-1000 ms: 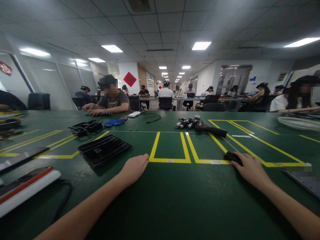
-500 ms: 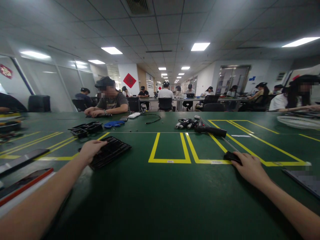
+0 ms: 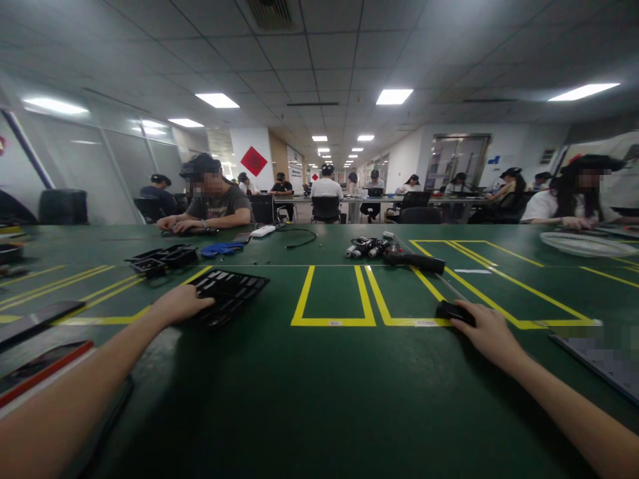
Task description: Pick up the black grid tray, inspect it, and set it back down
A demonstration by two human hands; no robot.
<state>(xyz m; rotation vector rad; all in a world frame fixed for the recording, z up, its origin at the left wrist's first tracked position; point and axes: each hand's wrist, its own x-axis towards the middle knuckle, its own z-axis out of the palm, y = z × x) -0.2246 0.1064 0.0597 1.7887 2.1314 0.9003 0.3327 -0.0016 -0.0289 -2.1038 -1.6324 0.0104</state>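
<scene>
My left hand [image 3: 182, 305] is closed on the near left edge of a black plastic tray [image 3: 232, 293] divided into compartments. The tray is tilted, and pale strips show on its upper face. Over on the right, my right hand [image 3: 486, 329] is wrapped round a small black object [image 3: 455, 311], whose kind I cannot make out. It sits at the near line of a yellow taped box, and a thin pale line runs from it toward a black cylindrical handle [image 3: 414, 262].
Beyond the tray lie black open holders [image 3: 162, 259] and a blue glove-like item [image 3: 222, 249]. Metal-ended black parts [image 3: 367, 247] lie at the middle back. A phone-like slab [image 3: 42, 322] and a red-edged case [image 3: 44, 372] are at left. A co-worker [image 3: 214, 199] sits opposite.
The tray has turned in my left hand, so its compartments and pale strips show more. My right hand keeps its grip on the black object. The whole view has shifted slightly.
</scene>
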